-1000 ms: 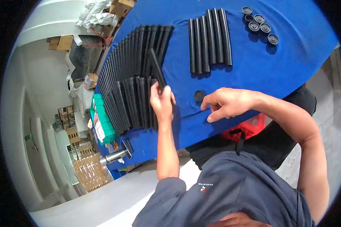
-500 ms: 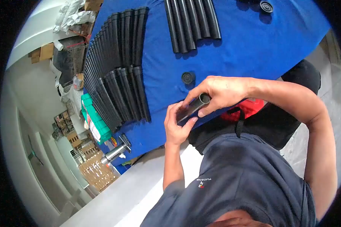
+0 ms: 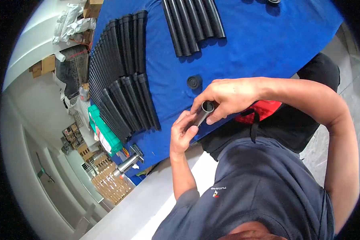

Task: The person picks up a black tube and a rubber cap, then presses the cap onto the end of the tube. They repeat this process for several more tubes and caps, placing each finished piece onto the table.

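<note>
A short-looking, foreshortened black tube (image 3: pixel 203 115) is held between both hands near the table's front edge, its open round end facing up. My left hand (image 3: pixel 183 134) wraps its lower part, thumb in front. My right hand (image 3: pixel 230 98) grips near the open end, with fingers behind and thumb on the near side. A round black cap (image 3: pixel 194 82) lies on the blue cloth just beyond the hands.
On the blue cloth (image 3: pixel 248 56), black tubes (image 3: pixel 128 44) form overlapping rows at left, and another tube group (image 3: pixel 194 28) lies at the top. A green box (image 3: pixel 106 132) and a metal cylindrical tool (image 3: pixel 128 164) are at the left edge. Another cap (image 3: pixel 273 1) shows at the top.
The view has shifted slightly. The tube and both hands sit a little further left in the frame, and the tube's open end points more toward the camera.
</note>
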Action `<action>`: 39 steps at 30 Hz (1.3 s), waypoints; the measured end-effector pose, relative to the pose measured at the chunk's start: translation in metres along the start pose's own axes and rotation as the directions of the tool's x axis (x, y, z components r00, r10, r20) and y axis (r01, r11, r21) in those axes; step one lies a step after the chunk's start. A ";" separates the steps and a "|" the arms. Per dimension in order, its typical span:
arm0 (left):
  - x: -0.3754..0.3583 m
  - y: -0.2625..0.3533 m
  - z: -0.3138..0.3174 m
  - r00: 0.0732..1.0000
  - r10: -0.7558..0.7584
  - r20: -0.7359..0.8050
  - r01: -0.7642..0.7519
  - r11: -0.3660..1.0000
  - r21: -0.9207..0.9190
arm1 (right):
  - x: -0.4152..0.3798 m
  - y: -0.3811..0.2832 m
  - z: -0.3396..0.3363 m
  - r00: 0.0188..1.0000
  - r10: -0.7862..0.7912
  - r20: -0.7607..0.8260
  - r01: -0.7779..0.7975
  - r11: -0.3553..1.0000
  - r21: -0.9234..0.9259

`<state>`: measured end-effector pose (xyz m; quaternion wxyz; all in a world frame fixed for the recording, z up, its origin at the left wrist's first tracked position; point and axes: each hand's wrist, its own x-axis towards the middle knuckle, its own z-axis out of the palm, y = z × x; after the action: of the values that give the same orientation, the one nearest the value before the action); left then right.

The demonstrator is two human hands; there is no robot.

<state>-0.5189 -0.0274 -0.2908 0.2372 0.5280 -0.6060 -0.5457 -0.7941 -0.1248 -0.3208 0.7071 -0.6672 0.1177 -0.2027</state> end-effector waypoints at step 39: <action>0.004 0.000 0.047 0.853 0.352 -0.386 -0.057 0.797 0.602 | -0.008 -0.028 0.001 0.996 0.064 -0.055 -0.068 0.995 -0.068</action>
<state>-0.5612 -0.0115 -0.3053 0.2703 0.6213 -0.7176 -0.1612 -0.8049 -0.1213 -0.2943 0.6863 -0.6816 0.1654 -0.1925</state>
